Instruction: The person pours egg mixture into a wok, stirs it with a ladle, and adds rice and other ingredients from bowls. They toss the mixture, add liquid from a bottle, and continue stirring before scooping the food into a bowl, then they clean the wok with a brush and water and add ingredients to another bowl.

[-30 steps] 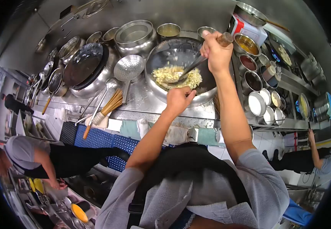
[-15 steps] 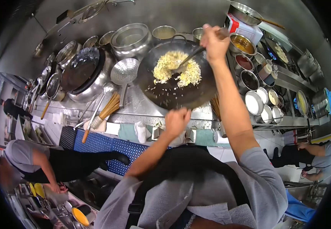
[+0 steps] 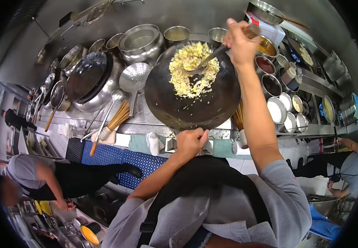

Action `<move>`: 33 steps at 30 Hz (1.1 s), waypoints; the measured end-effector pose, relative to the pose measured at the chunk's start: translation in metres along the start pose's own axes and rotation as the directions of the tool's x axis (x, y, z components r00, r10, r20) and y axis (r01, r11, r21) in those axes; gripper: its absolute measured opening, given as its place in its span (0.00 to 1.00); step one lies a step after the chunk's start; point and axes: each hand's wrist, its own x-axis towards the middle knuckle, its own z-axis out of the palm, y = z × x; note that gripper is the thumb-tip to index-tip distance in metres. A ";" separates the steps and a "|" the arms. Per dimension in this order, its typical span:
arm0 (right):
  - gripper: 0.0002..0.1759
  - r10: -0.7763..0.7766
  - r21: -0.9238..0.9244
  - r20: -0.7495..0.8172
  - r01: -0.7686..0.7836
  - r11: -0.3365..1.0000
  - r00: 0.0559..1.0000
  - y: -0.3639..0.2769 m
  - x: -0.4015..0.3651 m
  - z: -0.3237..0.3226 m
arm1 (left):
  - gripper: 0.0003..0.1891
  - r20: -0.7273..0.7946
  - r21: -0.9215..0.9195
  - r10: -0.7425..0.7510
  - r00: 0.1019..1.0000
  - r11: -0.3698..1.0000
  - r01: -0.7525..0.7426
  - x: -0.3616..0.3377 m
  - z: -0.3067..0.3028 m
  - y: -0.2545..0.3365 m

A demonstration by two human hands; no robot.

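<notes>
My left hand (image 3: 190, 143) is closed at the near edge of a large dark wok (image 3: 162, 101), gripping it there; the exact grip point is hidden under my fingers. Inside the wok, fried rice (image 3: 193, 87) with yellow egg bits is heaped toward the far side, and loose grains lie nearer to me. My right hand (image 3: 242, 43), above the wok's far right edge, is wrapped round the handle of a ladle (image 3: 214, 54). The ladle's bowl sits down among the rice.
A perforated skimmer (image 3: 134, 77) and a bamboo brush (image 3: 118, 115) lie left of the wok. Steel pots (image 3: 142, 39) line the back. Sauce and seasoning containers (image 3: 276, 110) stand at right. Co-workers are at left (image 3: 42, 177) and right (image 3: 348, 165).
The wok and my left hand have come toward me. My right hand with the ladle has shifted right, and the rice has spread and risen at the far side.
</notes>
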 end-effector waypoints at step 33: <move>0.17 0.084 -0.024 0.058 -0.083 0.996 0.995 0.071 0.015 -0.008 | 0.16 0.138 0.020 -0.056 0.989 0.998 0.054 0.089 0.058 -0.091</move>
